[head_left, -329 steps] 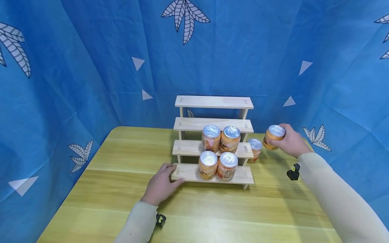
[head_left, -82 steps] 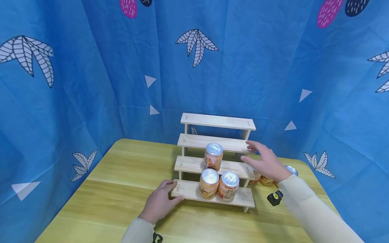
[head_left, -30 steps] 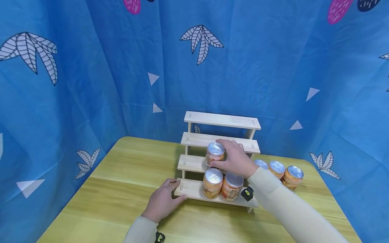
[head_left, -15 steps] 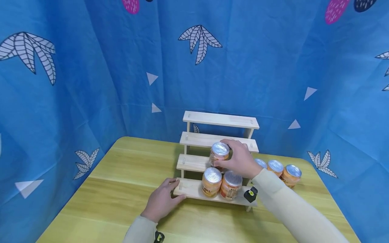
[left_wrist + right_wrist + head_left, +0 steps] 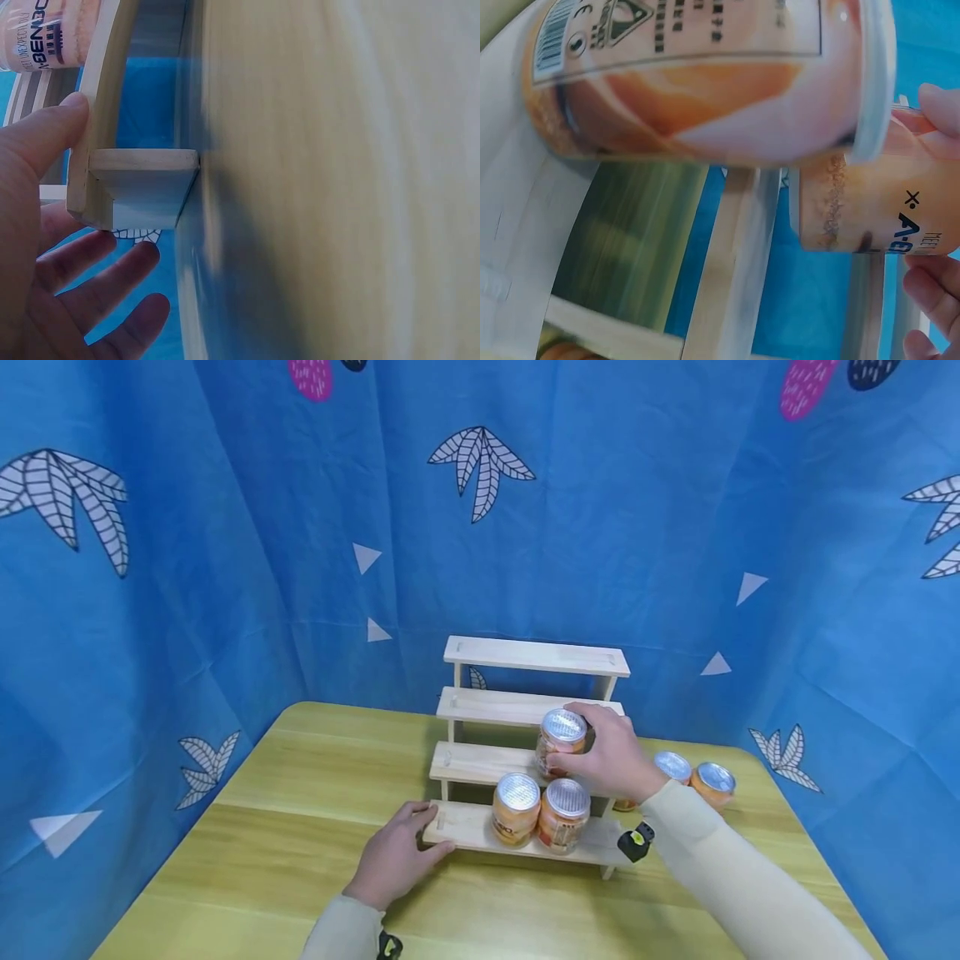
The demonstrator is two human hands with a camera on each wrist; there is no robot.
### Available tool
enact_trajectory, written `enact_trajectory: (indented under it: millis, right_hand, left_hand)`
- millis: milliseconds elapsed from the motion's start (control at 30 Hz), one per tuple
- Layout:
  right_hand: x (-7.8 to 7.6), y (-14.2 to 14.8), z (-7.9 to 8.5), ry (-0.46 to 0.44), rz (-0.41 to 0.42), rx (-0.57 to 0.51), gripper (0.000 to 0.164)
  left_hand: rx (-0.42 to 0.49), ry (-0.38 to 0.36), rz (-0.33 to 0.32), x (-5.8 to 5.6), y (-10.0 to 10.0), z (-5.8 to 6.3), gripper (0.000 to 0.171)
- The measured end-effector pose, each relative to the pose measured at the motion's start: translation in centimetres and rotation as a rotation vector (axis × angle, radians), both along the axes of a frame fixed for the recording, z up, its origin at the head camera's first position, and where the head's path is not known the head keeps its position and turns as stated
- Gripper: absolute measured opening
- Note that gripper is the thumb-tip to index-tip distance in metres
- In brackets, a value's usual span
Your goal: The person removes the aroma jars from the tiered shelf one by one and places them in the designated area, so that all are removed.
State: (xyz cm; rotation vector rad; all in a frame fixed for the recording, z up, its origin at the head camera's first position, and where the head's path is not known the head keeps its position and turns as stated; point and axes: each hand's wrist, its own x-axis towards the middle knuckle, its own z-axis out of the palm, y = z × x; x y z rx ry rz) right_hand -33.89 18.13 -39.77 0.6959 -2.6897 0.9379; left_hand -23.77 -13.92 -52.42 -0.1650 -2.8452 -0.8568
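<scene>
The four-step wooden display stand (image 5: 480, 763) carries orange-labelled cans with silver lids. My left hand (image 5: 397, 853) grips the left end of its lowest step; in the left wrist view the thumb (image 5: 52, 135) presses the board's face and the fingers reach behind. Around a can (image 5: 558, 752) at the second step from the bottom, my right hand (image 5: 611, 756) has its thumb and fingers closed; whether it touches the board is hidden. Two more cans, a left one (image 5: 516, 814) and a right one (image 5: 562, 822), stand upright together on the lowest step, just in front of the held can.
On the table (image 5: 300, 793) right of the stand, partly behind my right forearm, are a can (image 5: 672, 766), another can (image 5: 714, 781) and the base of a third can (image 5: 624, 806). Blue patterned cloth (image 5: 637, 527) hangs behind the table and along both sides.
One of two cans left the second step earlier, and more cans now stand on the table. My right hand, then open, took the remaining can and shifted it rightward. My left hand stayed.
</scene>
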Motion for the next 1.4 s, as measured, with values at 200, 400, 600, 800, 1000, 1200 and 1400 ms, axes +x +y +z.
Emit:
enact_trajectory:
  millis: [200,400,600,800,1000,1200,1400]
  right_hand:
    - [0.0,1.1,0.0,0.025,-0.016,0.000,0.078]
    - [0.5,2.3,-0.1,-0.008,-0.066,0.007,0.080]
    - [1.0,4.2,0.3,-0.025,-0.104,0.010,0.084]
    - [1.5,6.3,0.5,-0.039,-0.178,0.003,0.084]
    - [2.3,8.5,0.3,-0.035,-0.235,0.016,0.086]
    - [2.8,10.6,0.0,-0.005,-0.256,0.012,0.086]
    - [3.4,12.3,-0.5,-0.032,-0.283,0.017,0.086]
  left_hand:
    - [-0.009,0.008,0.002,-0.1,-0.1,0.0,0.075]
    - [0.002,0.000,0.001,0.0,0.0,0.1,0.075]
    - [-0.008,-0.003,0.007,0.2,0.1,0.2,0.074]
    - [-0.005,-0.005,0.002,0.2,0.1,0.3,0.074]
    - [-0.003,-0.009,0.004,0.2,0.1,0.2,0.074]
    - [0.004,-0.027,0.017,0.2,0.2,0.1,0.074]
    - [-0.001,-0.031,0.017,0.2,0.4,0.3,0.075]
